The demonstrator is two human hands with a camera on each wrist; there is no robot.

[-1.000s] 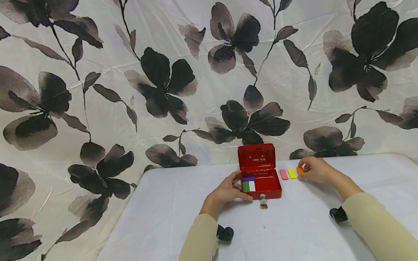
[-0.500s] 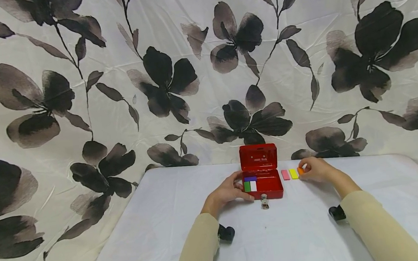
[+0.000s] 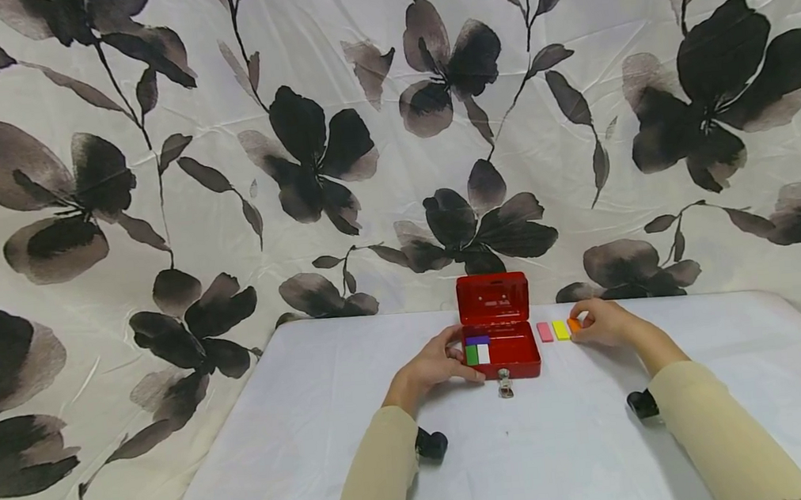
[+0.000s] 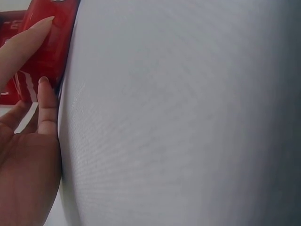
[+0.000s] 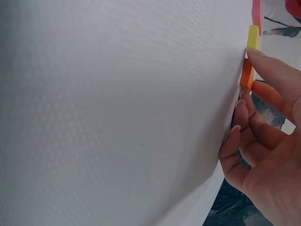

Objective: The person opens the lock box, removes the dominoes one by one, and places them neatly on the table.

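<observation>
A red metal cash box (image 3: pixel 512 349) stands with its lid raised at the back of the table. My left hand (image 3: pixel 431 368) grips its left end, thumb on the front wall and fingers at the side. Inside, on the left, lie a purple block (image 3: pixel 477 340), a green block (image 3: pixel 472 355) and a white block (image 3: pixel 483 354). To the box's right, my right hand (image 3: pixel 606 324) pinches an orange block (image 5: pixel 247 74) between thumb and fingers, on the tabletop. Beside it, in a row, lie a yellow block (image 3: pixel 561 330) and a pink block (image 3: pixel 545 333).
A metal latch (image 3: pixel 504 385) hangs at the box's front and rests near the cloth. White cloth covers the table (image 3: pixel 519 462). Directly behind the table's far edge hangs a flower-patterned curtain (image 3: pixel 364 166).
The head view shifts slightly. Both hands stay in place, the left on the cash box and the right at the orange block, which looks nearly unmoved.
</observation>
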